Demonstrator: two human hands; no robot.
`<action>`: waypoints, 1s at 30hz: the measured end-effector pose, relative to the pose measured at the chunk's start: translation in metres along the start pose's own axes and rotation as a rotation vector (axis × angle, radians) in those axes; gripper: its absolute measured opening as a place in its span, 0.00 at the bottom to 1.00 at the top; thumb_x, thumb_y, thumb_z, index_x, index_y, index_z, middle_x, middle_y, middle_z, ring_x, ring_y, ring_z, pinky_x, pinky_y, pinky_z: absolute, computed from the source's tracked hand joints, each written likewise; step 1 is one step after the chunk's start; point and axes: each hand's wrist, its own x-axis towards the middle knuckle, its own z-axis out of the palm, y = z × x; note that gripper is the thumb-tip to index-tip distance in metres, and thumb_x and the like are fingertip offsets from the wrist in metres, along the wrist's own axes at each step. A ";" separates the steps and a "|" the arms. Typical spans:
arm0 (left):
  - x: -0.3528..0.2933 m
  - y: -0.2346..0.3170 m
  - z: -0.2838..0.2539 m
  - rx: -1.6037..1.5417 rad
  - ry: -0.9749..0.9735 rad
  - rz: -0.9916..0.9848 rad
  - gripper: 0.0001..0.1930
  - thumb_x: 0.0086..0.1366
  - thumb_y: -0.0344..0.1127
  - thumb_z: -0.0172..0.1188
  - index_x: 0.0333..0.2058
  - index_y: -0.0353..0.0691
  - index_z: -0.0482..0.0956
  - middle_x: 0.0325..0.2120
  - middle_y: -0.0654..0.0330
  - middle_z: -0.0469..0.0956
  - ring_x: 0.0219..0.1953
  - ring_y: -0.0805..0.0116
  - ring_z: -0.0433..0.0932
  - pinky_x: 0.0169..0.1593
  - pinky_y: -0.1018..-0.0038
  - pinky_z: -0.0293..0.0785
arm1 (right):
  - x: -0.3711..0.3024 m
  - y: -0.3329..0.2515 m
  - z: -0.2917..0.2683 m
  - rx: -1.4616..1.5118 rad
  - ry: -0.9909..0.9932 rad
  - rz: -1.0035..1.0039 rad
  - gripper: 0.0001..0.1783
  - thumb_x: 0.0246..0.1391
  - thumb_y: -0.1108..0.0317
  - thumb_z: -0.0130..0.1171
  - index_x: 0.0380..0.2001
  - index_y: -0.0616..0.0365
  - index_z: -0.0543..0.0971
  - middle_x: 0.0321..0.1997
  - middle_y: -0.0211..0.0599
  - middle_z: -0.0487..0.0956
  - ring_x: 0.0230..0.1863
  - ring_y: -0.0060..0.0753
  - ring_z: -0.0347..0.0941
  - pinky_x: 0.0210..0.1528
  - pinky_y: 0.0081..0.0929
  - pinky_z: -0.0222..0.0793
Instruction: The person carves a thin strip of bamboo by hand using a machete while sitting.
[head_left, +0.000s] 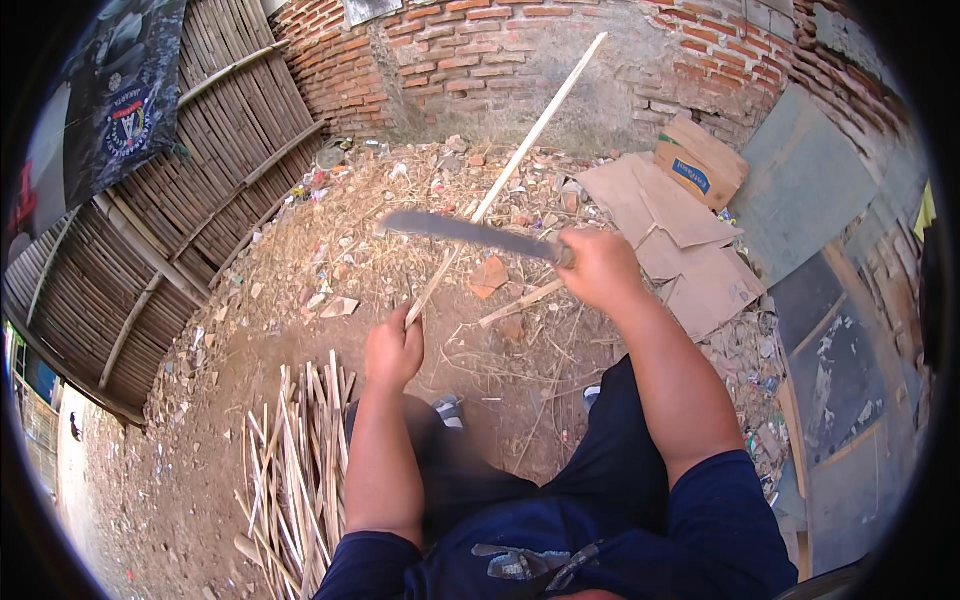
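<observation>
Gripping the near end of a long pale bamboo strip (520, 150), your left hand (394, 350) has its fingers curled fully shut around it, low and a little left of the middle of the scene. From your fist the strip runs up and away to the right, its far tip ending in front of the brick wall (470, 50). Your right hand (598, 268) is closed tight on the handle of a machete (465, 232), whose dark blade stretches leftward and lies across the strip above your left fist; whether the edge is touching the strip, you cannot tell from this view. Just near and left of your left arm lies a bundle of split bamboo strips (300, 470) on the dirt ground (200, 470). Dry straw and rubble (400, 190) are scattered between you and the wall. Flattened cardboard (670, 220) lies on the right, beyond your right hand. A woven bamboo fence (200, 180) closes the left side, with a dark banner (125, 90) hanging on it.
</observation>
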 end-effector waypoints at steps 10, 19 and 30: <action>-0.001 0.002 0.002 0.053 0.081 0.020 0.19 0.67 0.41 0.56 0.54 0.46 0.83 0.36 0.40 0.85 0.42 0.38 0.84 0.48 0.49 0.79 | 0.009 -0.002 -0.005 0.037 -0.023 0.185 0.13 0.54 0.53 0.72 0.36 0.48 0.85 0.30 0.38 0.84 0.38 0.45 0.84 0.39 0.48 0.78; -0.003 0.010 0.003 0.024 0.049 0.027 0.17 0.68 0.41 0.56 0.52 0.45 0.85 0.35 0.40 0.85 0.41 0.37 0.84 0.46 0.49 0.79 | -0.006 -0.020 -0.002 -0.066 -0.166 -0.134 0.10 0.46 0.63 0.70 0.32 0.50 0.82 0.31 0.39 0.84 0.39 0.47 0.84 0.41 0.49 0.79; -0.004 0.009 0.006 -0.025 0.037 0.057 0.16 0.69 0.42 0.57 0.48 0.41 0.84 0.32 0.39 0.84 0.39 0.36 0.84 0.43 0.49 0.78 | 0.007 0.010 -0.001 0.086 0.008 0.164 0.16 0.54 0.51 0.71 0.40 0.49 0.86 0.32 0.43 0.84 0.38 0.52 0.83 0.39 0.48 0.78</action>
